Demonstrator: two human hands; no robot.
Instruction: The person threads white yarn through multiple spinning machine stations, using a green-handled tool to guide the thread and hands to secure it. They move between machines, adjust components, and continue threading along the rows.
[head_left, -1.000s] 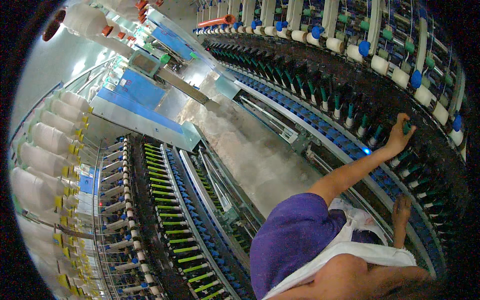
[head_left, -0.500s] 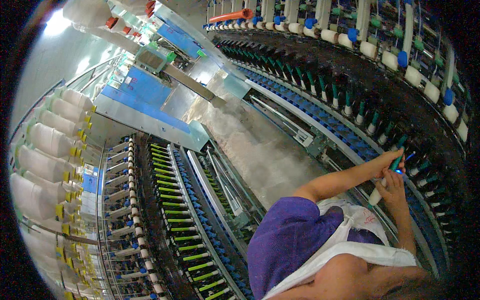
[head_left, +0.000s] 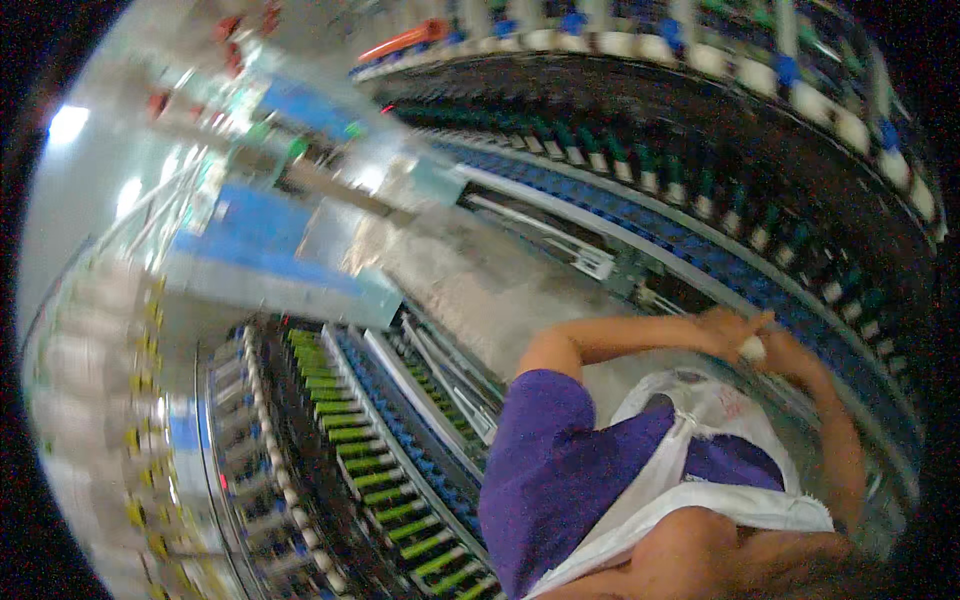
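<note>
My left hand point(head_left: 728, 333) and my right hand point(head_left: 786, 356) meet in front of my apron, at the near side of the right-hand spinning frame. Between them shows the white end of a yarn bobbin point(head_left: 752, 348), gripped by my right hand. The left hand's fingers touch or nearly touch the right hand; motion blur smears them, so whether they hold anything cannot be made out. Beyond my hands runs a row of upright bobbins point(head_left: 703, 205) with dark green tops and white yarn, standing on the frame.
A blue rail point(head_left: 690, 255) borders the right frame; white rollers point(head_left: 708, 60) and an orange tube point(head_left: 400, 42) lie above. Across the narrow aisle floor point(head_left: 480, 275) stands another frame with lime-green bobbins point(head_left: 365, 450). Blue-and-white machine cabinets point(head_left: 265, 230) stand at the far end.
Both hands have drawn back from the bobbin row toward my body, taking the yarn bobbin along. The view has shifted and blurred. The blue light near my fingers no longer shows.
</note>
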